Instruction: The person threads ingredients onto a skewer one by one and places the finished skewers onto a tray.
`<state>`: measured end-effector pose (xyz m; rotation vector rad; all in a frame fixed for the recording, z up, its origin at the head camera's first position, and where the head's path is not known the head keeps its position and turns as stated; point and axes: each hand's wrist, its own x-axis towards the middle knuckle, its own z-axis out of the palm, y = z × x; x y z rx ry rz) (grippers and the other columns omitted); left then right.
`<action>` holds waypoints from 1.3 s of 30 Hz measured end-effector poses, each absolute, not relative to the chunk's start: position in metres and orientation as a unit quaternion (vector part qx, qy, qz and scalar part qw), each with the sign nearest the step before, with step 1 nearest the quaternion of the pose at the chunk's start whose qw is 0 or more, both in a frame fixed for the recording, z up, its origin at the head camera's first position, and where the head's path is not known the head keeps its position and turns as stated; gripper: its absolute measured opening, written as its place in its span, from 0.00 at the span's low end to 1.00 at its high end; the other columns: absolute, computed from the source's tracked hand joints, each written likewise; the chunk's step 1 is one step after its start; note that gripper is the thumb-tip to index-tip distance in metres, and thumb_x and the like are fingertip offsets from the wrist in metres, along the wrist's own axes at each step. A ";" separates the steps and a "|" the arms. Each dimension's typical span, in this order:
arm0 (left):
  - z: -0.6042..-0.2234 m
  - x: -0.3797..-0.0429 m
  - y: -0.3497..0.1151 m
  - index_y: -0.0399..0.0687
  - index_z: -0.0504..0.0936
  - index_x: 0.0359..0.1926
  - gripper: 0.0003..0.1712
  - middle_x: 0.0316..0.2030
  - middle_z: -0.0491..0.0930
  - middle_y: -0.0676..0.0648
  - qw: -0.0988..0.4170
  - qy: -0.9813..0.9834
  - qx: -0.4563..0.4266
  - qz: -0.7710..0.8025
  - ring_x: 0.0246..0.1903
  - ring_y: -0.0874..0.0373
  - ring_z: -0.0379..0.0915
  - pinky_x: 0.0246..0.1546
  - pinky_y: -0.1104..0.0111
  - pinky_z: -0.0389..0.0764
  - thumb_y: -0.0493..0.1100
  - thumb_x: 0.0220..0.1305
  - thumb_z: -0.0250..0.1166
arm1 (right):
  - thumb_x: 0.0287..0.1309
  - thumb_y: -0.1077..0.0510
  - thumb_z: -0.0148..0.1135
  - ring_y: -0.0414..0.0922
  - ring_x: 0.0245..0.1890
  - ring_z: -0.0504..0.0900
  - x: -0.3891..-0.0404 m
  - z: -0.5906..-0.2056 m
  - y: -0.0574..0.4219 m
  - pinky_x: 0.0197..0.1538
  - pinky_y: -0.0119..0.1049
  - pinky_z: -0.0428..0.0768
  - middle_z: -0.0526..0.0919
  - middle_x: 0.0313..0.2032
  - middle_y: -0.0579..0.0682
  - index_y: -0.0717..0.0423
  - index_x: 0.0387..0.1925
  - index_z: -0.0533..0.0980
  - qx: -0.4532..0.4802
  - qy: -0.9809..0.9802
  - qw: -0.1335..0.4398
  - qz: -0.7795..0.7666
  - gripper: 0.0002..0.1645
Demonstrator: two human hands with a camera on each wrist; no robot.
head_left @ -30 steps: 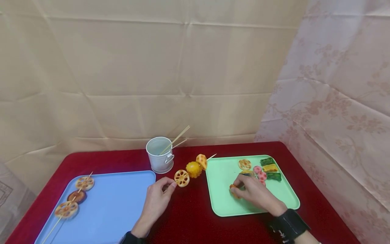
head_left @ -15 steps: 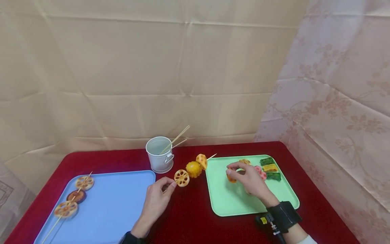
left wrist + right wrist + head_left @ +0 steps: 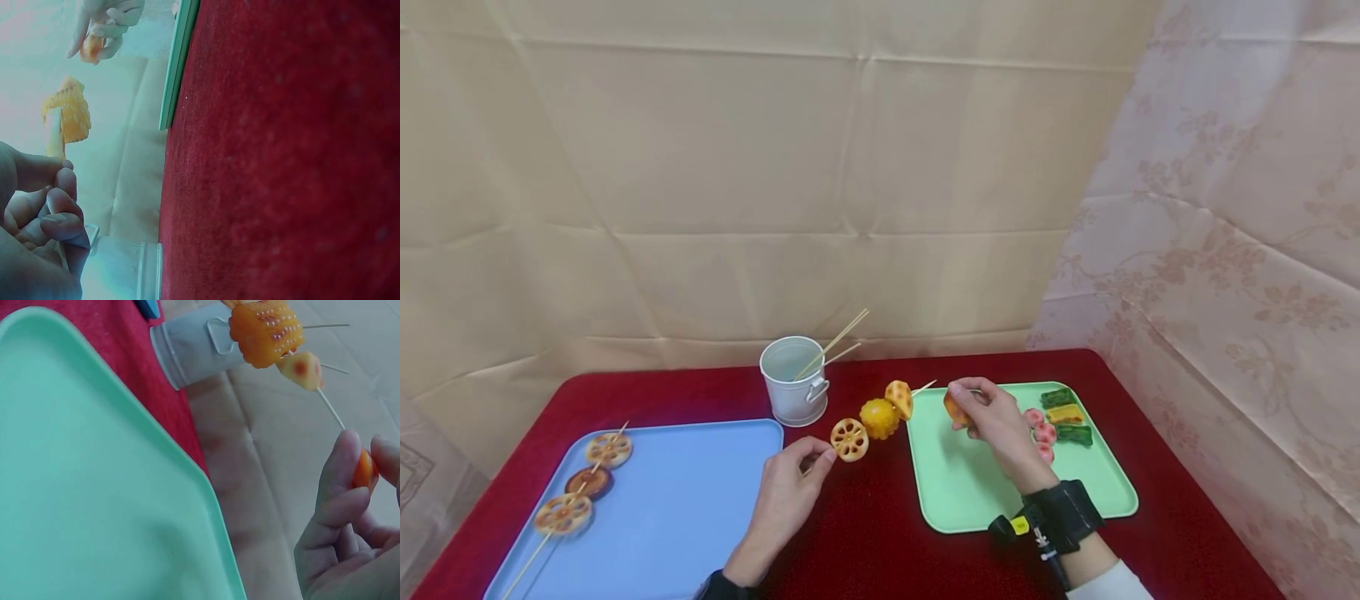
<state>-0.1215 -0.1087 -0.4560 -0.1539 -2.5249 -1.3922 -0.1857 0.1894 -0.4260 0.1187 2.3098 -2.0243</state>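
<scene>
My left hand [image 3: 792,487] pinches a bamboo skewer [image 3: 923,387] near its lower end. Threaded on that skewer are a toy lotus root slice [image 3: 849,440] by my fingers, a yellow corn piece [image 3: 880,418] and a pale yellow wedge [image 3: 898,400] with brown spots. The pointed end sticks out past the wedge, angled up to the right. My right hand [image 3: 996,421] pinches a small orange food piece [image 3: 364,469] between thumb and fingers, close to the skewer's tip. What kind of food the orange piece is stays partly hidden by the fingers.
On the green tray [image 3: 940,512] lie pink rings [image 3: 1043,433] and green and yellow pieces [image 3: 1067,414]. A white bucket [image 3: 793,392] with several skewers stands behind my left hand. The blue tray [image 3: 677,508] bears a finished-looking skewer [image 3: 587,482] with lotus slices and a brown round.
My right hand has lifted the orange piece off the green tray and carried it up and left to the skewer's tip. My left hand and its skewer have barely moved.
</scene>
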 end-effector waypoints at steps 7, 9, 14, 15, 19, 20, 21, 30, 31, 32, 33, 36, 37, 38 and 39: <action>-0.456 -0.121 -0.109 0.49 0.88 0.34 0.05 0.26 0.80 0.57 0.121 -0.869 -0.054 -0.476 0.27 0.64 0.71 0.30 0.70 0.72 0.35 0.67 0.69 | 0.65 0.38 0.68 0.42 0.28 0.83 -0.192 -0.429 0.181 0.32 0.29 0.76 0.83 0.36 0.51 0.58 0.54 0.77 0.068 0.740 0.010 -0.669 0.30; -0.456 -0.122 -0.110 0.49 0.88 0.34 0.05 0.26 0.80 0.57 0.122 -0.870 -0.055 -0.475 0.27 0.64 0.71 0.30 0.70 0.73 0.35 0.67 0.69 | 0.65 0.39 0.69 0.42 0.30 0.84 -0.193 -0.430 0.181 0.33 0.29 0.78 0.83 0.38 0.51 0.57 0.55 0.77 0.071 0.732 0.012 -0.678 0.30; -0.456 -0.122 -0.110 0.50 0.88 0.34 0.05 0.25 0.79 0.57 0.128 -0.870 -0.062 -0.472 0.27 0.64 0.70 0.30 0.70 0.72 0.35 0.66 0.70 | 0.69 0.44 0.67 0.43 0.34 0.85 -0.192 -0.430 0.181 0.38 0.29 0.80 0.83 0.44 0.53 0.58 0.60 0.76 0.054 0.712 0.025 -0.700 0.28; -0.456 -0.122 -0.110 0.50 0.88 0.34 0.05 0.25 0.79 0.57 0.129 -0.870 -0.063 -0.472 0.27 0.64 0.70 0.30 0.70 0.72 0.35 0.66 0.70 | 0.70 0.45 0.66 0.43 0.35 0.85 -0.192 -0.430 0.182 0.39 0.29 0.80 0.82 0.46 0.54 0.58 0.61 0.76 0.051 0.709 0.028 -0.703 0.27; -0.456 -0.121 -0.110 0.50 0.87 0.34 0.06 0.25 0.79 0.58 0.126 -0.871 -0.065 -0.471 0.27 0.64 0.69 0.30 0.70 0.72 0.35 0.66 0.70 | 0.73 0.49 0.63 0.44 0.39 0.85 -0.191 -0.429 0.184 0.42 0.30 0.81 0.80 0.52 0.56 0.58 0.64 0.75 0.041 0.701 0.034 -0.711 0.26; -0.456 -0.121 -0.109 0.50 0.87 0.34 0.06 0.25 0.79 0.58 0.127 -0.871 -0.067 -0.471 0.27 0.64 0.69 0.30 0.70 0.72 0.35 0.66 0.70 | 0.73 0.49 0.63 0.44 0.39 0.85 -0.191 -0.429 0.184 0.43 0.30 0.81 0.80 0.52 0.56 0.58 0.64 0.74 0.038 0.700 0.033 -0.712 0.26; -0.457 -0.121 -0.109 0.50 0.87 0.34 0.06 0.25 0.79 0.58 0.127 -0.871 -0.069 -0.470 0.27 0.64 0.70 0.30 0.70 0.72 0.35 0.66 0.70 | 0.73 0.50 0.62 0.44 0.40 0.85 -0.191 -0.429 0.185 0.43 0.30 0.80 0.80 0.53 0.56 0.59 0.65 0.74 0.035 0.699 0.032 -0.714 0.26; -0.457 -0.120 -0.109 0.50 0.88 0.33 0.04 0.26 0.79 0.59 0.137 -0.870 -0.087 -0.465 0.27 0.65 0.69 0.31 0.70 0.72 0.36 0.65 0.71 | 0.74 0.51 0.61 0.45 0.44 0.86 -0.189 -0.426 0.187 0.48 0.31 0.82 0.80 0.54 0.57 0.60 0.65 0.73 0.011 0.698 0.022 -0.716 0.26; -0.457 -0.120 -0.109 0.50 0.88 0.33 0.04 0.26 0.80 0.59 0.138 -0.870 -0.088 -0.464 0.27 0.65 0.70 0.31 0.70 0.72 0.36 0.65 0.71 | 0.74 0.51 0.61 0.46 0.45 0.86 -0.188 -0.425 0.187 0.48 0.31 0.82 0.79 0.54 0.58 0.60 0.65 0.73 0.009 0.696 0.023 -0.718 0.26; -0.457 -0.120 -0.109 0.50 0.88 0.33 0.04 0.27 0.80 0.59 0.139 -0.871 -0.088 -0.464 0.28 0.65 0.70 0.31 0.70 0.73 0.36 0.65 0.71 | 0.74 0.51 0.62 0.46 0.45 0.86 -0.188 -0.424 0.187 0.49 0.32 0.82 0.79 0.54 0.58 0.60 0.65 0.73 0.008 0.695 0.024 -0.719 0.26; -0.457 -0.120 -0.109 0.49 0.88 0.33 0.04 0.27 0.80 0.59 0.141 -0.871 -0.089 -0.462 0.28 0.65 0.71 0.31 0.70 0.73 0.36 0.65 0.71 | 0.74 0.51 0.62 0.46 0.45 0.86 -0.188 -0.424 0.187 0.49 0.32 0.82 0.79 0.55 0.58 0.60 0.65 0.73 0.006 0.695 0.025 -0.718 0.26; -0.457 -0.120 -0.109 0.49 0.88 0.33 0.04 0.28 0.81 0.58 0.148 -0.873 -0.090 -0.455 0.29 0.65 0.72 0.32 0.69 0.74 0.36 0.64 0.72 | 0.73 0.50 0.62 0.47 0.47 0.85 -0.187 -0.422 0.188 0.51 0.32 0.82 0.78 0.56 0.59 0.59 0.66 0.73 0.004 0.702 0.030 -0.712 0.27; -0.457 -0.120 -0.109 0.48 0.88 0.33 0.04 0.28 0.82 0.58 0.151 -0.874 -0.091 -0.453 0.29 0.65 0.72 0.32 0.69 0.74 0.36 0.64 0.72 | 0.73 0.50 0.63 0.48 0.47 0.85 -0.187 -0.422 0.188 0.51 0.33 0.82 0.79 0.56 0.59 0.59 0.66 0.73 0.004 0.705 0.031 -0.708 0.27; -0.457 -0.121 -0.109 0.48 0.88 0.33 0.04 0.28 0.82 0.58 0.153 -0.875 -0.091 -0.451 0.29 0.65 0.73 0.32 0.69 0.74 0.36 0.64 0.72 | 0.72 0.50 0.64 0.48 0.47 0.85 -0.187 -0.422 0.188 0.51 0.33 0.82 0.79 0.56 0.59 0.58 0.66 0.73 0.002 0.710 0.032 -0.703 0.27; -0.457 -0.120 -0.109 0.48 0.88 0.33 0.04 0.28 0.82 0.58 0.156 -0.875 -0.092 -0.449 0.29 0.65 0.73 0.32 0.69 0.74 0.35 0.64 0.72 | 0.72 0.49 0.64 0.48 0.48 0.85 -0.186 -0.421 0.188 0.51 0.33 0.82 0.79 0.56 0.59 0.58 0.66 0.73 0.001 0.716 0.033 -0.698 0.28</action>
